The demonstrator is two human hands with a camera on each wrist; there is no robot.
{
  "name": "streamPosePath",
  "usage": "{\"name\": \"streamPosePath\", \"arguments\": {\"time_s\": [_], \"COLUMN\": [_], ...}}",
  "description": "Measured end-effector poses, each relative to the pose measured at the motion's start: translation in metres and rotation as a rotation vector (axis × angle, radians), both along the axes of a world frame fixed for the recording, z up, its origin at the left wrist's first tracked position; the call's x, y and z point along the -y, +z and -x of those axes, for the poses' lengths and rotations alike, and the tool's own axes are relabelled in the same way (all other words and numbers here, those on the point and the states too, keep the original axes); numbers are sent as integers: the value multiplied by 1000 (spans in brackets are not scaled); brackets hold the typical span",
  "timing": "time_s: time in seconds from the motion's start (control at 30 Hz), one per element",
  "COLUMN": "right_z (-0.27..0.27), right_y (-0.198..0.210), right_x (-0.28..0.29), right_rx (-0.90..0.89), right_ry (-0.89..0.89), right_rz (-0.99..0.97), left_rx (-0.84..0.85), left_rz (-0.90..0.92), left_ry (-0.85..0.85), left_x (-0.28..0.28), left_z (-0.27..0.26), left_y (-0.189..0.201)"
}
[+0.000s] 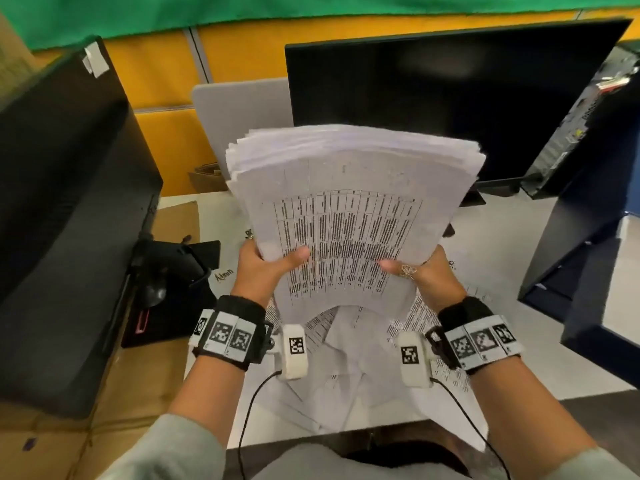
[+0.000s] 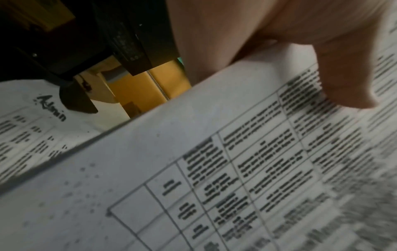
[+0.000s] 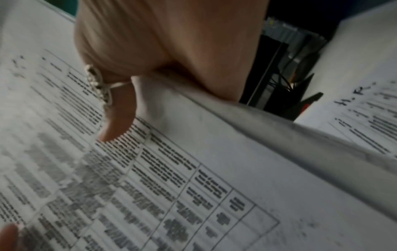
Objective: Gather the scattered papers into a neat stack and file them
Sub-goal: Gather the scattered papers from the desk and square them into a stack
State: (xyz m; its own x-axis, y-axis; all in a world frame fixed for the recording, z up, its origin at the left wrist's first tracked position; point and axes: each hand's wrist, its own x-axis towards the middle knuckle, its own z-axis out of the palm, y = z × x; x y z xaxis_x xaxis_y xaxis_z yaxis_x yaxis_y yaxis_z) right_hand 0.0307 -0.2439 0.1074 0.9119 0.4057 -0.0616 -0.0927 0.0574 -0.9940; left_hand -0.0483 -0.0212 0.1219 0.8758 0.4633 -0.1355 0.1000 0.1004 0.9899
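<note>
While both hands hold the paper stack up off the table, just in front of the monitor, the step in hand looks like squaring, w/ gathering only partly done. Left hand grips the stack's left edge, thumb on the printed top sheet; right hand grips the right edge the same way, thumb on top, fingers behind. Stack's top edges are fanned, not flush. More loose sheets lie on the table below the stack, nearer the person than the monitor, so approx. part of the pile is uncollected. Next move prob. calls for tapping the stack's bottom edge on the table to align it, then picking up the rest. Can't see any folder or file tray for sure.
</note>
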Motion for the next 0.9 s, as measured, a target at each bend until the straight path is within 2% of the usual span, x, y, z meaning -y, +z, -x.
{"name": "streamPosePath", "arguments": {"time_s": [0.1, 0.17, 0.23, 0.33, 0.47, 0.53, 0.63, 0.7, 0.8, 0.9], "right_z": [8, 11, 9, 0, -27, -38, -45, -45, -49, -51], "right_y": [-14, -24, -24, -18, -1, 5, 5, 5, 0, -7], "right_x": [-10, -13, -12, -14, -12, 2, 25, 35, 45, 53], "right_rx": [-49, -85, -70, -28, 84, 148, 203, 216, 208, 170], "right_ry": [40, -27, -100, -109, -306, -433, -632, -726, -805, -831], "right_rz": [66, 89, 145, 210, 279, 346, 448, 476, 492, 440], "left_rx": [-76, -162, -149, -146, -92, -204, -548, -680, -779, -764], "left_rz": [-25, -57, -121, -163, -306, -349, -446, -562, -764, -783], "left_ry": [-88, -73, -60, -15, 85, 81, -132, -288, -434, -506], "left_x": [19, 27, 24, 24, 25, 20, 31, 53, 87, 108], "left_z": [2, -3, -10, -21, -45, -50, -34, -26, -28, -34], "left_y": [-15, -26, -35, -36, -26, -38, -68, -88, -108, -116]}}
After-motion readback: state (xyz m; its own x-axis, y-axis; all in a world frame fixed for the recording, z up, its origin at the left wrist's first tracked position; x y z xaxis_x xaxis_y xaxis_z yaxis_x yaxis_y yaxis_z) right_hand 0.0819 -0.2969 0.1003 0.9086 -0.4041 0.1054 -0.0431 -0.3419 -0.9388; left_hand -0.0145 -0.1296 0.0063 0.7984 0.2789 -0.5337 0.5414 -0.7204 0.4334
